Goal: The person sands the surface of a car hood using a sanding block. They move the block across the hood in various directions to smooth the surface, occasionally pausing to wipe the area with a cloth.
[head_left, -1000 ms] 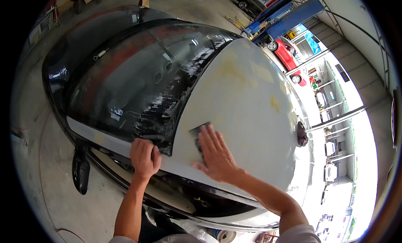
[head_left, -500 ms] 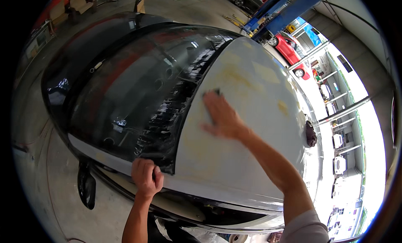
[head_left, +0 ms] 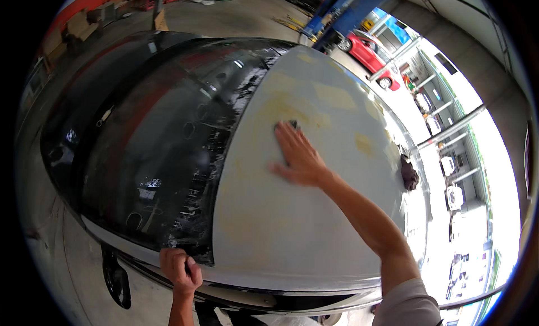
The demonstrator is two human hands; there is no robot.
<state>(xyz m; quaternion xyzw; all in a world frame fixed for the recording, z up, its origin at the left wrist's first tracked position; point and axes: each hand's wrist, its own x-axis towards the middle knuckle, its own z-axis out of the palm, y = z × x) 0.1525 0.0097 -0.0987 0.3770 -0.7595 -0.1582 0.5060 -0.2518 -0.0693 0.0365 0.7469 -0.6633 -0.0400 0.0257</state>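
My right hand (head_left: 300, 155) lies on the grey, yellow-patched car roof (head_left: 264, 208), thumb spread away from the fingers. Beyond its fingertips shows the end of a small dark sanding pad (head_left: 293, 124), pressed against the roof; most of it is covered by the hand. My left hand (head_left: 181, 268) is closed in a fist at the near lower corner of the dark windshield (head_left: 151, 152), on the edge of the roof pillar. Something dark shows between its thumb and fingers, too small to name.
A crumpled dark cloth (head_left: 409, 173) sits on the right side of the roof. Below the windshield's near end is a black side mirror (head_left: 116, 278). Farther off stand a blue lift post (head_left: 342, 17) and a red car (head_left: 370, 55).
The view has shifted, so the car appears farther left and lower. My right hand has slid over the roof, away from the windshield edge. My left fist stays at the windshield corner.
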